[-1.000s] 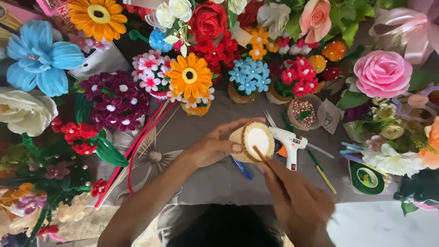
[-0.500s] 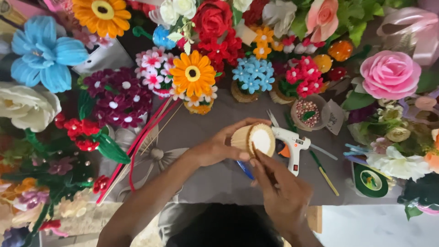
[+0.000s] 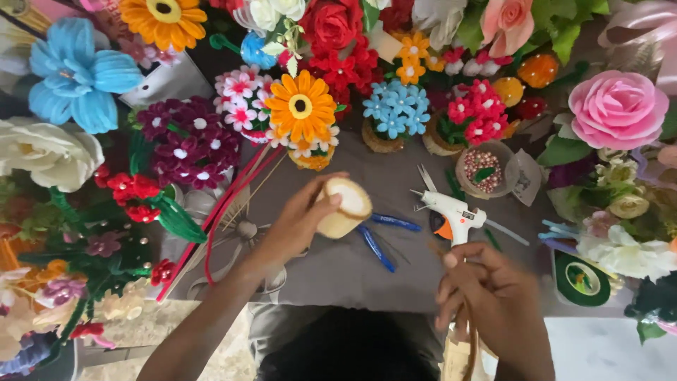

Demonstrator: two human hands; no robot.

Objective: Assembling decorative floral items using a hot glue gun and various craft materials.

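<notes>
My left hand [image 3: 300,222] holds a small round pot wrapped in tan twine [image 3: 343,207] above the grey table, tilted with its pale top showing. My right hand [image 3: 489,293] is lower right, apart from the pot, fingers closed around a strand of tan twine [image 3: 465,337] that runs down to the bottom edge. A white glue gun [image 3: 451,213] with an orange trigger lies on the table just above my right hand. Blue-handled pliers [image 3: 377,240] lie beneath the pot.
Handmade flowers ring the grey table [image 3: 367,275]: a blue flower [image 3: 74,77], an orange daisy [image 3: 301,107], a pink rose [image 3: 617,107], dark purple blooms [image 3: 190,141]. A bowl of beads [image 3: 483,169] and a green tape roll [image 3: 582,279] sit at right. Red stems [image 3: 226,204] lie left.
My right hand has pulled away from the pot, down and to the right, drawing the twine with it. The left hand still holds the pot and has tilted it.
</notes>
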